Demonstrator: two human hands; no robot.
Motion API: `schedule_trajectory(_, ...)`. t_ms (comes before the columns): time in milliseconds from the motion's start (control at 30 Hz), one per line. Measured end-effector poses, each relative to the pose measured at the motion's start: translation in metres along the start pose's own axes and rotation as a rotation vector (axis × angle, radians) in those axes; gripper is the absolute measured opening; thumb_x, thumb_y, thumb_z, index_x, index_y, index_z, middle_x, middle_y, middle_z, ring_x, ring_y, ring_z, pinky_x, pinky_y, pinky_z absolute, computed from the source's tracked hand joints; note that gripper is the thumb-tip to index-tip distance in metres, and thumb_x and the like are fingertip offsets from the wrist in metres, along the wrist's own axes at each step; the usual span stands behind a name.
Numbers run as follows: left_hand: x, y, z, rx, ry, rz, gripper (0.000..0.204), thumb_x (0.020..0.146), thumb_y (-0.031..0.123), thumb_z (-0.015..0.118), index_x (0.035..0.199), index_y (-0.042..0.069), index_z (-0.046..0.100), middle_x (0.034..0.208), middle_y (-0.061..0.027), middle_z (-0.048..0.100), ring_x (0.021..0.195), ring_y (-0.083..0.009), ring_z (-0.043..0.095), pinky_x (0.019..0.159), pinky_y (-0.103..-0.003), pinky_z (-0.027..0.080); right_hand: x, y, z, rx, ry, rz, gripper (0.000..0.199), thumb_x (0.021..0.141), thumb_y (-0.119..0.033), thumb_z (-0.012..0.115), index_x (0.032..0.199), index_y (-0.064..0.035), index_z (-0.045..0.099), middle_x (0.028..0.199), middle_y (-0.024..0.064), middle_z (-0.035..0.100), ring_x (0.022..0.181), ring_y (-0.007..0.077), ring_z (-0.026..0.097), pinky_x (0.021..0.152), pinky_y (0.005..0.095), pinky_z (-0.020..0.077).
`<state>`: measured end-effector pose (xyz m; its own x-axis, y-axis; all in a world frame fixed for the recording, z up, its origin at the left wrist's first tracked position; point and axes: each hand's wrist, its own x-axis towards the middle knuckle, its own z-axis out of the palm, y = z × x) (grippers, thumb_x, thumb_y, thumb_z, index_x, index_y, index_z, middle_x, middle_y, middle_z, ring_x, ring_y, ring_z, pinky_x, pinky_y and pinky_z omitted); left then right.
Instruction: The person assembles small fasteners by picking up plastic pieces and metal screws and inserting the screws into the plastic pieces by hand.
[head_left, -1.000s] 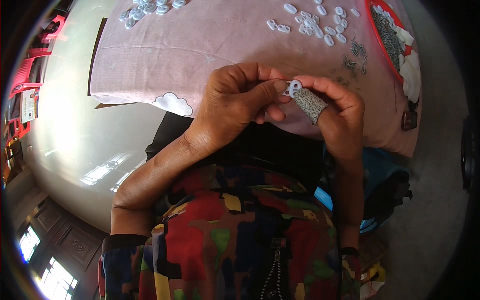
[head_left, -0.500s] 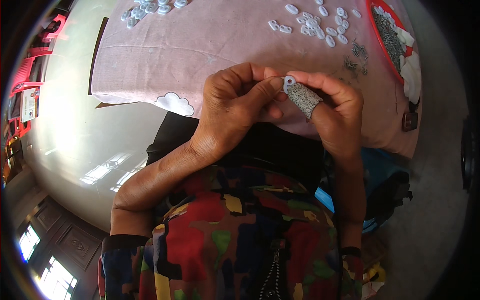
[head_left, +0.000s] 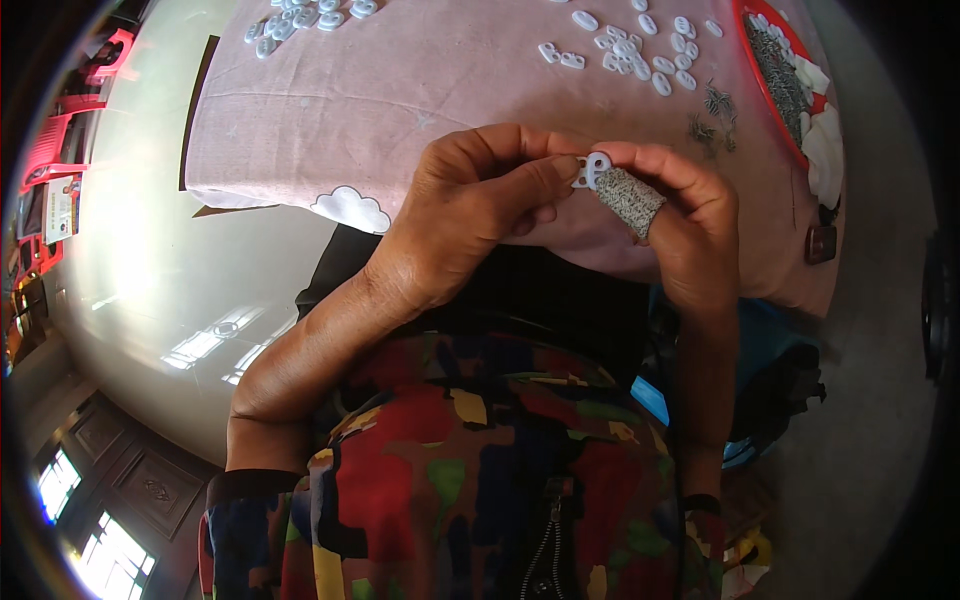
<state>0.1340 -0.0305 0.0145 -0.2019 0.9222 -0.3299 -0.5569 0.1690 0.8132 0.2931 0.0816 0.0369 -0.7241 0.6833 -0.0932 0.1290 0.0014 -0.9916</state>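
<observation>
In front of me, over the near edge of the table, both hands meet at a small white plastic piece with round holes [head_left: 592, 172]. My left hand [head_left: 465, 205] pinches its left end between thumb and fingers. My right hand [head_left: 695, 225] holds the other end, with the index finger along the top. A grey speckled knitted finger cover [head_left: 630, 203] sleeves the right thumb and presses against the piece. The fingertips hide part of the piece.
The pink tablecloth [head_left: 320, 120] carries white oval pieces at the far left [head_left: 295, 18] and far right [head_left: 625, 52]. Small dark metal bits [head_left: 715, 105] lie nearby. A red basin [head_left: 748, 70] holds more grey bits. White cloth [head_left: 825, 160] and a small brown object [head_left: 821, 244] hang at the right edge.
Both hands have shifted slightly right with the white piece. More of the piece shows between the left fingertips and the right thumb.
</observation>
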Motion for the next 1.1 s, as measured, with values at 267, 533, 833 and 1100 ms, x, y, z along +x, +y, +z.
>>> schedule_trajectory(267,0.0011,0.0031,-0.0050,0.170,-0.040,0.077,0.018,0.092,0.013,0.065,0.106,0.002,0.067,0.089,-0.0016,0.068,0.071,-0.0055,0.061,0.061,-0.019,0.044,0.0016,0.0028,-0.0047,-0.050,-0.057,-0.040,0.025,0.086,0.007,0.055,0.108,0.0053,0.067,0.101,0.0091,0.069,0.094,0.0124,0.064,0.084,0.0222,0.0496)
schedule_trajectory(533,0.0014,-0.0001,-0.0023,0.139,-0.009,0.063,0.018,0.093,0.013,0.065,0.106,0.002,0.066,0.088,-0.0020,0.068,0.070,-0.0056,0.061,0.061,-0.019,0.045,0.0054,0.0050,-0.0048,-0.080,-0.062,-0.055,0.026,0.084,0.008,0.056,0.107,0.0058,0.068,0.098,0.0112,0.072,0.090,0.0123,0.066,0.082,0.0231,0.0512)
schedule_trajectory(833,0.0026,0.0048,-0.0034,0.130,-0.038,0.039,0.023,0.093,0.014,0.064,0.111,0.000,0.066,0.090,-0.0032,0.069,0.073,-0.0062,0.062,0.063,-0.018,0.046,0.0051,0.0017,-0.0047,-0.092,-0.057,-0.070,0.028,0.084,0.008,0.054,0.108,0.0057,0.068,0.097,0.0116,0.071,0.090,0.0129,0.066,0.082,0.0232,0.0514)
schedule_trajectory(1100,0.0048,0.0091,-0.0041,0.172,-0.061,-0.002,0.024,0.093,0.017,0.065,0.110,0.001,0.067,0.088,-0.0035,0.069,0.071,-0.0064,0.063,0.062,-0.018,0.046,0.0066,0.0023,-0.0077,-0.017,-0.097,-0.081,0.032,0.083,0.011,0.050,0.111,0.0067,0.065,0.099,0.0121,0.070,0.093,0.0139,0.065,0.085,0.0252,0.0513)
